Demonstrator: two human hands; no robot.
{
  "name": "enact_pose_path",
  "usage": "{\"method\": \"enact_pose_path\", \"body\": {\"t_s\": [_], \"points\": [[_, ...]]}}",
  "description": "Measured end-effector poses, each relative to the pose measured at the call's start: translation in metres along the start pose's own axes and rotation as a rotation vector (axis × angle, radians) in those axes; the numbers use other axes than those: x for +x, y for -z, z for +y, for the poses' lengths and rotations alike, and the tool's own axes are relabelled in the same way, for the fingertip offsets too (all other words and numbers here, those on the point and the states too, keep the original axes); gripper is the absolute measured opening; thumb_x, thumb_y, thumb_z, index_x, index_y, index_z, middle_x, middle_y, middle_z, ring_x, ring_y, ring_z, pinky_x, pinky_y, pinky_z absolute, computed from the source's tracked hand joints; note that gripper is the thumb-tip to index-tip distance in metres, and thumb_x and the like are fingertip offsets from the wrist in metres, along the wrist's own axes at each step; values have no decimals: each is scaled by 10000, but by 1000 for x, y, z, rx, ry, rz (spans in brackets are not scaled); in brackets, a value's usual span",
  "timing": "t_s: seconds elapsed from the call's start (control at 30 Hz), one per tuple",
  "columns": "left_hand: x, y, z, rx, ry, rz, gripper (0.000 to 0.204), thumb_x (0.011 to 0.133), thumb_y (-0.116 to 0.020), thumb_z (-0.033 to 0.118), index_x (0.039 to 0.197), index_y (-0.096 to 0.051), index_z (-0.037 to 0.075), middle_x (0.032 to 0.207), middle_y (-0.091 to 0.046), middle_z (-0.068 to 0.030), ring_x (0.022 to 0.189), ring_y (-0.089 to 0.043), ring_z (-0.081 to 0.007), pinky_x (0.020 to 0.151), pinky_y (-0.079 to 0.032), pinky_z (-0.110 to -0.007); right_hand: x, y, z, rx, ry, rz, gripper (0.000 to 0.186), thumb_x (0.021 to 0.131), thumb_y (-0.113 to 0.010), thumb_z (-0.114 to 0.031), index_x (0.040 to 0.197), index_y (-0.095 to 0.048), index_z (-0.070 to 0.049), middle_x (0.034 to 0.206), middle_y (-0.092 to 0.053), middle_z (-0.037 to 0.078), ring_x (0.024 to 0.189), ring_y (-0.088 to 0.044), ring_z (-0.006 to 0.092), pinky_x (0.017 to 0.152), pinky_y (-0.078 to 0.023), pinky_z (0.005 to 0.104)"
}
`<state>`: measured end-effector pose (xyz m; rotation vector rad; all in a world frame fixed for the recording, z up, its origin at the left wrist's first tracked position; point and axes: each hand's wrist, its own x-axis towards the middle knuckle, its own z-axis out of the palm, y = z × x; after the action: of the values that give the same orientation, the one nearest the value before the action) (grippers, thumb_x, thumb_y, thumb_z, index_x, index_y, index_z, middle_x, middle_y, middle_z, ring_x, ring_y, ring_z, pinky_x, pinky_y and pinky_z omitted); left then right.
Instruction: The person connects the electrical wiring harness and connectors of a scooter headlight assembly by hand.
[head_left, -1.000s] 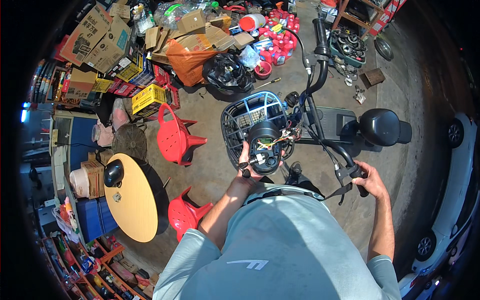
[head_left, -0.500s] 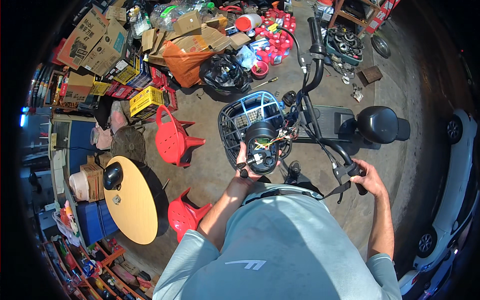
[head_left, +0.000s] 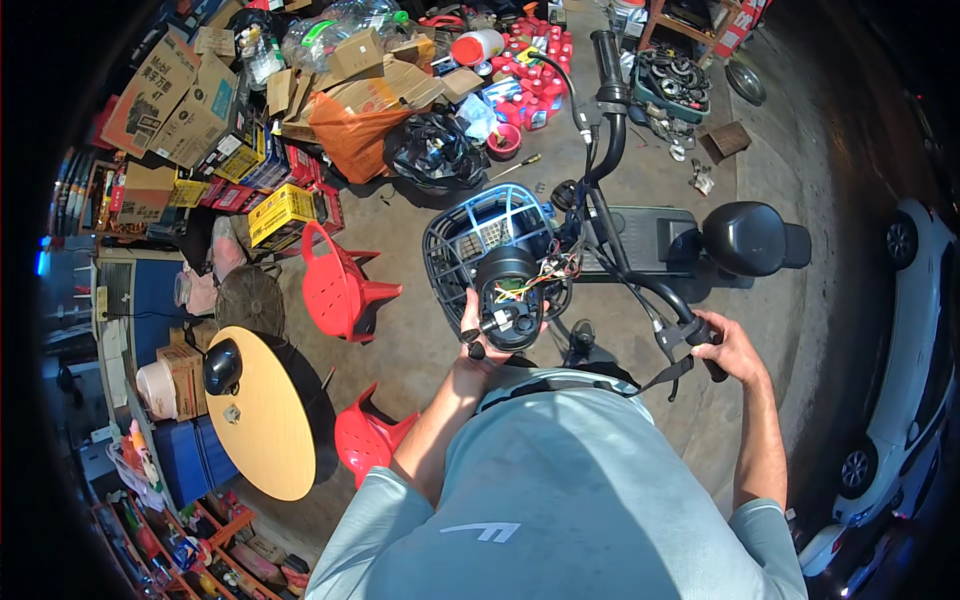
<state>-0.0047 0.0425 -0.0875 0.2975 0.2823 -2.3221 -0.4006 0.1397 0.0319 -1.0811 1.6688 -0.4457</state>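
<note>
A black headlight housing (head_left: 507,263) is cupped from below by my left hand (head_left: 476,362), its fingers wrapped round both sides. Its open back faces up, showing a small green board and an ignition key barrel. Thin coloured wires (head_left: 556,266) run from it toward the handlebar (head_left: 608,225) of an electric scooter. My right hand (head_left: 733,350) is closed round the black handlebar grip (head_left: 716,371), beside the brake lever (head_left: 668,376). Just beyond the housing is a wire front basket (head_left: 440,252), partly hidden by it.
The scooter's black seat (head_left: 742,239) is to the right. Two red plastic chairs (head_left: 330,285) and an oval wooden table (head_left: 258,440) stand at left. Cardboard boxes (head_left: 150,98), a black bag (head_left: 436,150) and red bottles (head_left: 540,105) crowd the far side. A white car (head_left: 900,370) is at far right.
The view has shifted slightly, moving the far scene a little left. Both hands keep the same holds on the housing and the grip.
</note>
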Motion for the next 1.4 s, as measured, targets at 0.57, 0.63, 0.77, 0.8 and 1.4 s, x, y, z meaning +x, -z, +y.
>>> {"method": "enact_pose_path", "body": {"t_s": [0.57,0.63,0.77,0.8,1.4], "points": [[3,2,1,82,-14,-20,902,851,-377,724,1449,-285,55,1414,-368,-270,1294,-363,-481,1000,-361,-654,-2,0,-6,8,-38,-10,652,647,-756,17,1263,-563,-70,951,-623,13,775,-553,128,734,-485,294],[3,2,1,70,-11,-28,897,853,-377,721,1449,-286,57,1412,-370,-270,1292,-366,-482,998,-364,-654,-1,0,-4,5,-28,-4,654,643,-759,16,1262,-565,-71,946,-622,12,776,-553,128,736,-485,295],[3,-1,0,92,-14,-39,882,859,-379,714,1450,-288,65,1409,-373,-270,1286,-373,-482,993,-372,-652,-1,0,-3,10,-31,-5,663,634,-762,17,1261,-568,-74,939,-621,9,779,-556,129,741,-486,295],[2,-2,-1,92,-15,-50,878,861,-380,711,1449,-289,67,1408,-374,-270,1284,-376,-482,992,-375,-651,-1,0,-3,9,-47,-1,665,632,-763,15,1261,-569,-76,940,-622,9,780,-557,130,743,-487,296],[1,-5,-2,100,-41,-10,854,869,-376,700,1443,-302,72,1383,-400,-274,1249,-419,-484,966,-405,-653,-1,0,-3,2,-25,0,666,632,-769,0,1263,-565,-63,935,-629,17,776,-574,131,732,-495,295]]}}
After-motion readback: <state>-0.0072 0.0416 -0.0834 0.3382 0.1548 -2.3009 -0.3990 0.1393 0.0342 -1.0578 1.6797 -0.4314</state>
